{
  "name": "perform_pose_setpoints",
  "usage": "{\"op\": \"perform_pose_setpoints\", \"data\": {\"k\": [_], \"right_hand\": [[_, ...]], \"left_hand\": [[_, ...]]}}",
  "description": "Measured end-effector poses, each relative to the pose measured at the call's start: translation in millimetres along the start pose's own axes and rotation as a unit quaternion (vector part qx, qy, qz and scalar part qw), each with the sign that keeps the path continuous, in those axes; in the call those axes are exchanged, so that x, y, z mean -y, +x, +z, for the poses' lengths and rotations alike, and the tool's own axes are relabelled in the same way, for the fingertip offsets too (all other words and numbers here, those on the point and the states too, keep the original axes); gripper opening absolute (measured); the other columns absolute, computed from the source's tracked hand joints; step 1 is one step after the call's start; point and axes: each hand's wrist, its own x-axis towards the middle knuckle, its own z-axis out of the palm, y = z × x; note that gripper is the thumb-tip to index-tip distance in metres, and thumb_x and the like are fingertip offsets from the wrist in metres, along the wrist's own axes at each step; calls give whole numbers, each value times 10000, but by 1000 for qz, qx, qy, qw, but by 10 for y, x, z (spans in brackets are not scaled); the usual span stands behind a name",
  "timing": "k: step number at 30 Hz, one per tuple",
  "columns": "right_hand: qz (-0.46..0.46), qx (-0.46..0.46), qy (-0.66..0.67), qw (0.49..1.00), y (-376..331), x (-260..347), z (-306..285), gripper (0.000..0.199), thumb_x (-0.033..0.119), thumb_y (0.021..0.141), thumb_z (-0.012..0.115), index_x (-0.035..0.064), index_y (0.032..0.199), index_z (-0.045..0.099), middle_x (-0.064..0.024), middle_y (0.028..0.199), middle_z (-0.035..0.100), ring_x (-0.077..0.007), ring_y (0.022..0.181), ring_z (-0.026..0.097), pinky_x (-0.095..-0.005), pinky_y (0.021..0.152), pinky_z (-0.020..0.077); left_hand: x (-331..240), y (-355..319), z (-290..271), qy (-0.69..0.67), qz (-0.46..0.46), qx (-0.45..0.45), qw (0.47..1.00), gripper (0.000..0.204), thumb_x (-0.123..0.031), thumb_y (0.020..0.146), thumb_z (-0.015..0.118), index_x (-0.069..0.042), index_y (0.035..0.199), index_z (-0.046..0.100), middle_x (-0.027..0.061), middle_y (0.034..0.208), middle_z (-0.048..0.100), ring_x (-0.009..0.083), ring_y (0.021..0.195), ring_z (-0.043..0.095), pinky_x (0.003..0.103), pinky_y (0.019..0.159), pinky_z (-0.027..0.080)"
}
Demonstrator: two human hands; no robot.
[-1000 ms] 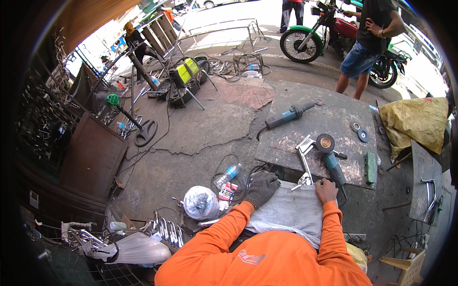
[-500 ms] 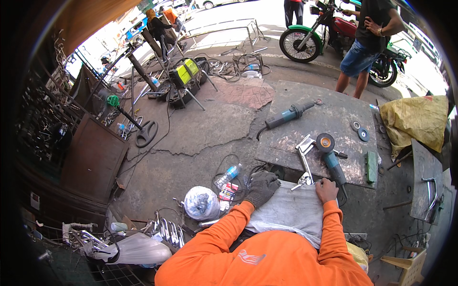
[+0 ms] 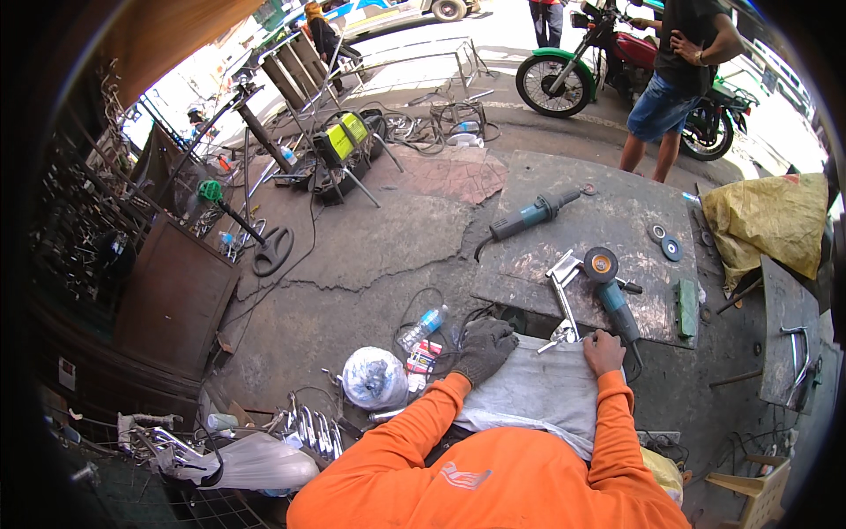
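My left hand [image 3: 485,346], in a dark work glove, lies on the grey cloth [image 3: 538,397] over my knees, fingers spread loosely over its upper edge. My bare right hand [image 3: 604,351] rests on the same cloth with its fingers curled under; I see nothing in it. Just beyond the right hand lies a blue-green angle grinder [image 3: 615,300] with an orange disc, on a flat concrete slab [image 3: 608,212]. A shiny bent metal bracket [image 3: 562,291] lies left of the grinder, its near end between my two hands. My sleeves are orange.
A second grinder [image 3: 529,214], loose discs [image 3: 665,242] and a green block [image 3: 686,307] lie on the slab. A water bottle [image 3: 421,328] and a plastic bag [image 3: 374,377] sit left. Yellow sack [image 3: 767,220] right. A person [image 3: 679,79] and motorcycle [image 3: 573,70] stand beyond; a welding machine [image 3: 339,141] and brown cabinet [image 3: 176,300] stand to the left.
My hands have stayed in place on the cloth. Only people in the far street have shifted.
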Motion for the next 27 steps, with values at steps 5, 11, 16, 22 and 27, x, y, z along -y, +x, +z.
{"op": "perform_pose_setpoints", "data": {"k": [5,11,16,22,27], "right_hand": [[-6,-2,10,1000,0,-13,9,342,380,975,607,96,1059,779,-130,1158,794,-406,1171,663,-629,1013,477],[-9,-4,9,1000,-5,-10,-1,336,374,979,609,101,1063,785,-128,1149,796,-407,1164,666,-629,1008,480],[-12,-6,7,1000,-11,-9,-3,339,377,980,609,99,1066,782,-131,1145,796,-410,1159,670,-631,999,485],[-11,-3,-2,1000,4,-20,16,346,381,982,604,98,1073,781,-133,1154,796,-411,1165,673,-631,992,490],[-6,-1,-13,1000,14,-18,19,346,381,982,602,104,1086,781,-132,1164,795,-408,1170,673,-628,998,490]], "left_hand": [[-59,-6,-60,8,6,14,1000,298,-298,988,731,-39,1132,761,163,1204,737,378,1183,680,470,1048,515],[-89,2,-73,-6,4,1,1000,293,-301,959,760,-50,1109,768,160,1171,746,377,1155,686,479,1039,515],[-109,-3,-91,7,8,-2,1000,302,-308,963,759,-53,1124,771,161,1183,744,375,1169,682,478,1048,511],[-138,-3,-145,8,-22,45,999,334,-313,1019,707,-38,1201,755,167,1273,722,378,1248,661,463,1100,502],[-106,-7,-107,15,9,8,1000,336,-316,1017,710,-30,1186,764,166,1271,728,381,1241,667,467,1096,508]]}}
